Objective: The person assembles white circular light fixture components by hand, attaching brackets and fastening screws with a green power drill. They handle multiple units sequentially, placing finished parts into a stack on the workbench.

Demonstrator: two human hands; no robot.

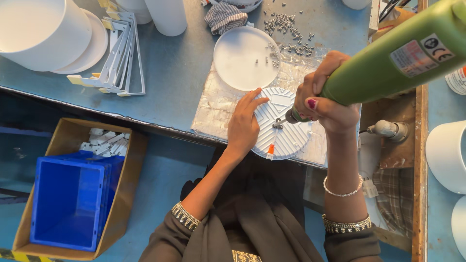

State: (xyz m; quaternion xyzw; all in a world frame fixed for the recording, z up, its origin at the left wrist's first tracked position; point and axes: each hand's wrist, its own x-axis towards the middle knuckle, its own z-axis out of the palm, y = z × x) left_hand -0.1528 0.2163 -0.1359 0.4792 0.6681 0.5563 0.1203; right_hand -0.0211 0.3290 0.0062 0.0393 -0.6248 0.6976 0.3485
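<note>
My left hand (244, 123) lies flat on the left edge of a round white ribbed disc (286, 138), fingers spread, steadying it on a foil-covered pad (218, 104). My right hand (324, 92) grips a green electric screwdriver (398, 58), whose tip touches a small metal bracket (278, 124) at the disc's centre. A short white-and-orange wire stub (270, 151) sticks out at the disc's near edge. Just behind the disc lies a smooth round white plate (242, 56) with a few loose screws on it.
A heap of loose screws (291, 31) lies behind the plate. White cylindrical housings (41, 31) and white metal brackets (119, 53) sit at the left of the bench. Below, a cardboard box (68, 140) holds a blue crate (73, 201). More white housings (446, 155) stand at right.
</note>
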